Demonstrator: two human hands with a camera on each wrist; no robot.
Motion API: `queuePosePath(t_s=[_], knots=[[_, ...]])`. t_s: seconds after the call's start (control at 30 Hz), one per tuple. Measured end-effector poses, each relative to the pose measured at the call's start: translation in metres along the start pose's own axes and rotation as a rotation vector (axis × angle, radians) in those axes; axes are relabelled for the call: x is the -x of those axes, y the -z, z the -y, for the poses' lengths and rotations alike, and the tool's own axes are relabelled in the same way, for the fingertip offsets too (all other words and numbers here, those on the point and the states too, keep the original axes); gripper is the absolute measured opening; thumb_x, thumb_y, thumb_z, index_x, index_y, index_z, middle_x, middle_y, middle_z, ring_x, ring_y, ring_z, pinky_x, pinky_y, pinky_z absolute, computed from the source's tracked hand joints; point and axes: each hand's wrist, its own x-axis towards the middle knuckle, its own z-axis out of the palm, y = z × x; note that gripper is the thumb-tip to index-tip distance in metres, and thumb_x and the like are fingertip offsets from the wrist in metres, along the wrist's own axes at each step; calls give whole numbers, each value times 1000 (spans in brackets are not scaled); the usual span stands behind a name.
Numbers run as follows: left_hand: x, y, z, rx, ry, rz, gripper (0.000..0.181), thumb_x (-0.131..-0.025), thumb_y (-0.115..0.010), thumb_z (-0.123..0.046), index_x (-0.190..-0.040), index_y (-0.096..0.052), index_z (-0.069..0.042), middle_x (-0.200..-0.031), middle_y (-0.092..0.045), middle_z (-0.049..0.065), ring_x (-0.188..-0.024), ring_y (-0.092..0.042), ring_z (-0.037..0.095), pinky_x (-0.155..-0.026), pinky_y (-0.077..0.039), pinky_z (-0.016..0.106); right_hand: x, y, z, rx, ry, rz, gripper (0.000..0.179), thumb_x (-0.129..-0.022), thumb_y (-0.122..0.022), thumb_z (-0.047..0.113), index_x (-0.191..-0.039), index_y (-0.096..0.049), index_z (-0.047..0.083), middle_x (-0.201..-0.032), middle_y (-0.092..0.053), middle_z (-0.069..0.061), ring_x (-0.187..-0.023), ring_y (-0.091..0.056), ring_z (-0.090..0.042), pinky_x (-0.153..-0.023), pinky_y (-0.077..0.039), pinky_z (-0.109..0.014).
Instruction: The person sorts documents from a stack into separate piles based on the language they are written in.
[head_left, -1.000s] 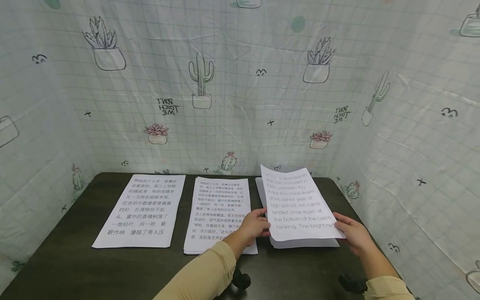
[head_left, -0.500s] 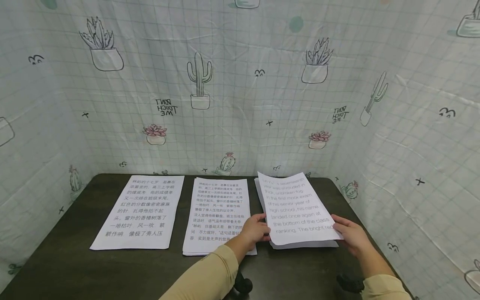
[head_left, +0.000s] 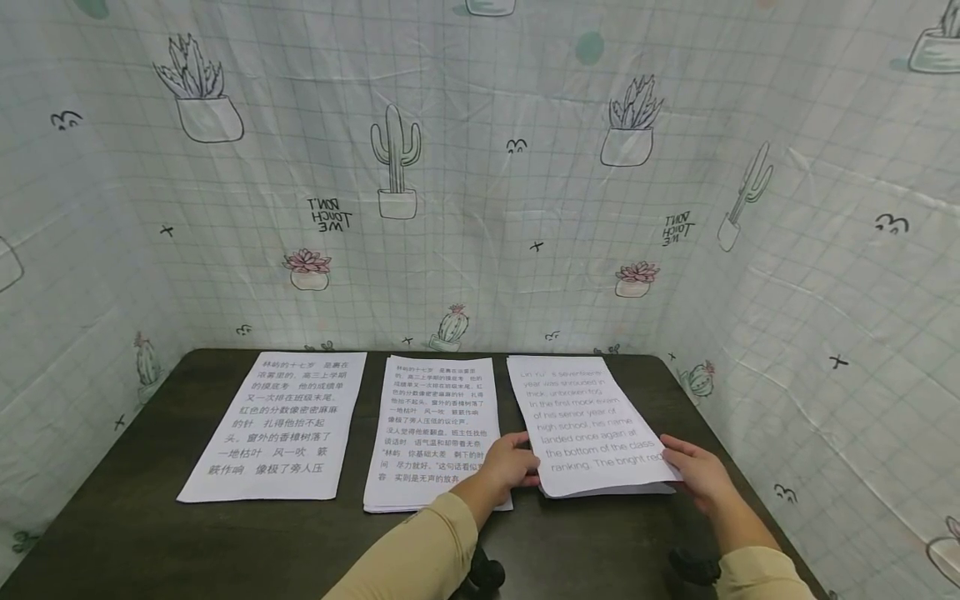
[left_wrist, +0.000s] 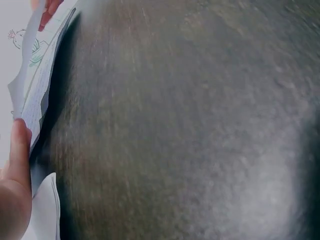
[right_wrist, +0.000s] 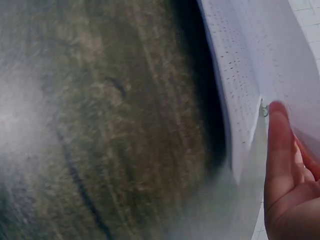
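Note:
A white sheet of paper (head_left: 585, 425) with large printed English text lies over a paper stack (right_wrist: 232, 75) at the right of the table. My left hand (head_left: 508, 462) holds the sheet's left edge near its lower corner, thumb on top. At the lower right corner, my right hand (head_left: 697, 471) pinches the sheet between thumb and fingers. Both wrist views show the sheet's near part raised a little above the printed pages below. The stack is mostly hidden under the sheet in the head view.
A middle paper stack (head_left: 427, 417) with Chinese text lies beside my left forearm, which overlaps its lower corner. Farther left is a page (head_left: 277, 425) in larger Chinese print. A cactus-patterned cloth (head_left: 465, 167) hangs around the dark table (head_left: 247, 550).
Both hands have lowered the English sheet onto the stack. Its far edge has come down and now covers the stack's upper left corner, which showed before. Both hands keep their hold.

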Motion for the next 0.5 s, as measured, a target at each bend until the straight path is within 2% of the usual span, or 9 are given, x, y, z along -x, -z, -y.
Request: queuePosePath(t_s=[0.13,0.27,0.33,0.4,0.5], knots=[[1,-1,1,11,0,-7,58,-85,-57,3,-141,-44,8,-108,-66,19,-89,-69,19,-74,-61,33,-1,-2,-3,55,-45,-36,56,-104,-40,22,-149,-29,-9,-147,-33,-36,-88,-60,-5,-72,-56,-23],[1,-2,1,-3,-3,-36,56,-83,-58,1,-138,-47,7,-104,-66,16,-87,-67,20,-74,-61,33,-2,-2,-7,121,-73,-68,57,-103,-41,26,-148,-32,-6,-151,-32,-33,-107,-58,-26,-67,-47,-20],[2,-3,0,-22,-11,-47,57,-82,-58,0,-138,-48,6,-105,-66,16,-86,-67,20,-74,-61,33,-3,-2,-8,127,-66,-66,57,-102,-42,27,-148,-32,-6,-151,-31,-33,-120,-52,-37,-68,-47,-21],[3,-4,-2,-42,-20,-47,58,-81,-59,-2,-138,-48,6,-111,-65,17,-87,-68,20,-75,-60,34,-3,-2,-8,114,-54,-59,59,-102,-43,27,-148,-31,-8,-151,-30,-34,-130,-46,-43,-73,-50,-24],[5,-5,-3,-86,-51,-40,61,-81,-60,-3,-140,-46,6,-123,-63,21,-94,-67,21,-77,-60,35,-4,-3,-8,72,-38,-38,59,-103,-42,24,-148,-27,-10,-151,-28,-35,-139,-37,-46,-93,-54,-40]])
